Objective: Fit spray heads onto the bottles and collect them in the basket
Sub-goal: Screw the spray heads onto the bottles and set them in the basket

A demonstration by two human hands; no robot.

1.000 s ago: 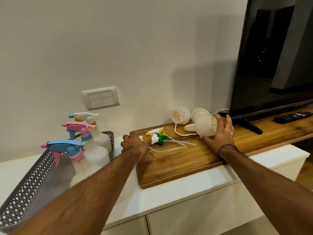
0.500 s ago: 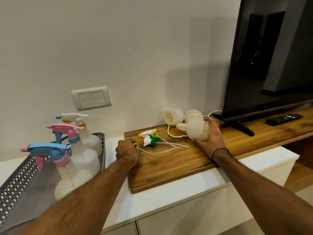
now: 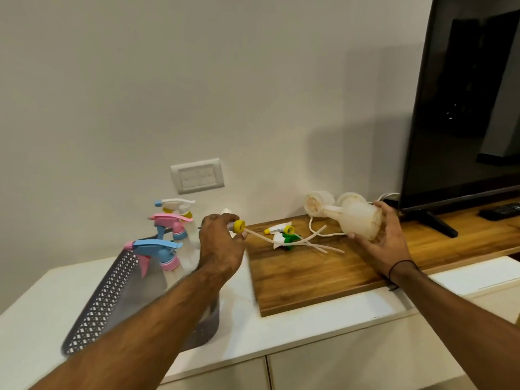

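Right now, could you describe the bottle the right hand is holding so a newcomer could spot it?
Start at the black TV; just left of its stand, the right hand grips a whitish bottle. Unlike the two bottles lying behind, it is lifted off the wooden board, neck pointing left.

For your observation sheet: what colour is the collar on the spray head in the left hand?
Yellow collar, clearest in the head view.

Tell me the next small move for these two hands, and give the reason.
Probably bring the two together and feed the tube into the bottle's neck. The left hand holds a spray head by its yellow collar, its tube trailing toward the right. The right hand holds a bare bottle tipped on its side, neck pointing at the left hand.
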